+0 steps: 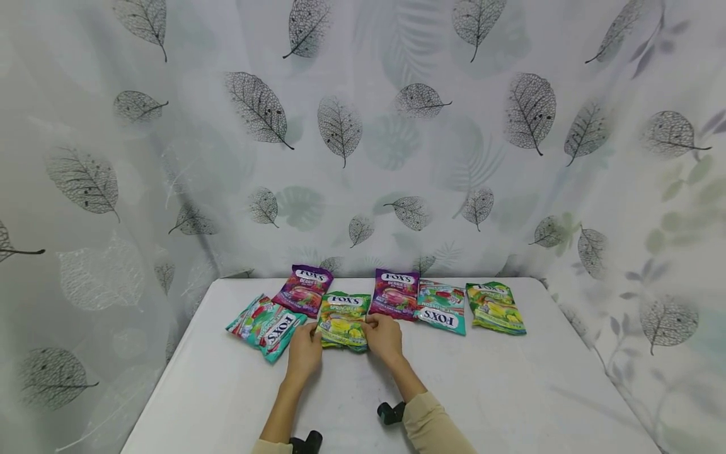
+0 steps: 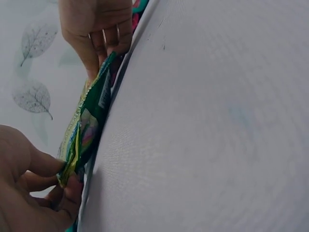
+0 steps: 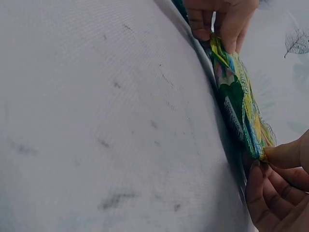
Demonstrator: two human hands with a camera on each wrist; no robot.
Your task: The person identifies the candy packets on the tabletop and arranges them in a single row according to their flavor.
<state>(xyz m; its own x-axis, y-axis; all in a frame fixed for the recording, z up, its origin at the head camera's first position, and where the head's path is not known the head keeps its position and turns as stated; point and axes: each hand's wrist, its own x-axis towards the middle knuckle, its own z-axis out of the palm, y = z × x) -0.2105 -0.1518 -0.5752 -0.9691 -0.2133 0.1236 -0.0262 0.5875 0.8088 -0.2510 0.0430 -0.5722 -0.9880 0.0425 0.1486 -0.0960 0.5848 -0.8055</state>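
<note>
Between my two hands is a yellow-green Fox's candy bag (image 1: pixel 343 320), its printed front facing up. My left hand (image 1: pixel 305 350) pinches its left edge between thumb and fingers, as the left wrist view shows up close. At the opposite edge my right hand (image 1: pixel 384 339) pinches the bag the same way; its thumb (image 3: pixel 285 153) presses on top in the right wrist view. Just left of the left hand lies a teal Fox's bag (image 1: pixel 266 326). A purple berries bag (image 1: pixel 304 290) lies behind, partly overlapped by the yellow-green one.
To the right on the white table (image 1: pixel 482 384) lie another purple bag (image 1: pixel 395 294), a teal bag turned upside down (image 1: pixel 441 307) and a second yellow-green bag (image 1: pixel 496 307). A leaf-print curtain (image 1: pixel 363 145) hangs right behind the table's back edge.
</note>
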